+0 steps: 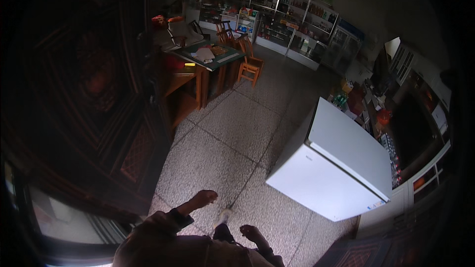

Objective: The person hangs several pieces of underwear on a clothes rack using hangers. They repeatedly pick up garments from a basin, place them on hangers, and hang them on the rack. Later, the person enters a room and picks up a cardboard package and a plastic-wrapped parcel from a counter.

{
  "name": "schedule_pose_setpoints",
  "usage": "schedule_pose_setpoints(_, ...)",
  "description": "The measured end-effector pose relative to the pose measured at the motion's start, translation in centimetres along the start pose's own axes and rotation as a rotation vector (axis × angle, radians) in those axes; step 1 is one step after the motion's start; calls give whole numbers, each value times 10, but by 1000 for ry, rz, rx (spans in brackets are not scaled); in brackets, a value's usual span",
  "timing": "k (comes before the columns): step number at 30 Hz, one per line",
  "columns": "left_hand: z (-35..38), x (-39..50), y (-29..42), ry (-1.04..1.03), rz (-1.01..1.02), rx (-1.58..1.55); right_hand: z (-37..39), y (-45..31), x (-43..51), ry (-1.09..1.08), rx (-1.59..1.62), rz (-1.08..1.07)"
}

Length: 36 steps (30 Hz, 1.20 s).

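Note:
My left hand (205, 198) hangs over the speckled floor (226, 133), its fingers loosely curled. Nothing shows in it, though it is too dark to see the palm. Lower down, my right hand (251, 232) is held in front of my body with bent fingers; no object is visible in it, and its palm is hidden. Between the hands, one shoe (225, 214) stands on the floor. A white chest freezer (319, 181) with its lid down is to the right, apart from my right hand. On the left a carved dark door (96, 66) stands swung inward.
Beyond the door are a green-topped table (226, 58) with papers and a wooden chair (252, 67). Glass display cases and shelves (274, 33) line the back wall beside a glass-door cooler (343, 44). A cluttered counter (365, 107) runs behind the freezer. Another door panel (356, 254) is at lower right.

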<state>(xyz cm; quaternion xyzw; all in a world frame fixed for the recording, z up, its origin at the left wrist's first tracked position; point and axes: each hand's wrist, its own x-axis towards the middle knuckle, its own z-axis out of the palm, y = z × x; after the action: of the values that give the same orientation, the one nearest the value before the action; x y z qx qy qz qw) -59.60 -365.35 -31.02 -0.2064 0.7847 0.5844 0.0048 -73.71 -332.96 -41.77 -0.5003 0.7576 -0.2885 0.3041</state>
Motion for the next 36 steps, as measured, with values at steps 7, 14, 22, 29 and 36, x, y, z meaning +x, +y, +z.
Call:
schedule_pose_setpoints(7,-61,191,21,-154,-12,92,-119,112,206,-126,-411,-149)
schedule_pose_setpoints(14,-198,294,9,259,-219,-442,-253,72,454,15,39,-529)
schedule_pose_setpoints(22,-299,538,-18,432,-425,-567,-344,194,632,-132,-1,-475)
schedule_pose_setpoints(29,-322,877,110,-103,-2,-419,-541,281,691,100,-164,-81)
schedule_pose_setpoints(36,-280,1126,243,-243,-34,-43,-645,408,786,-40,-80,236)
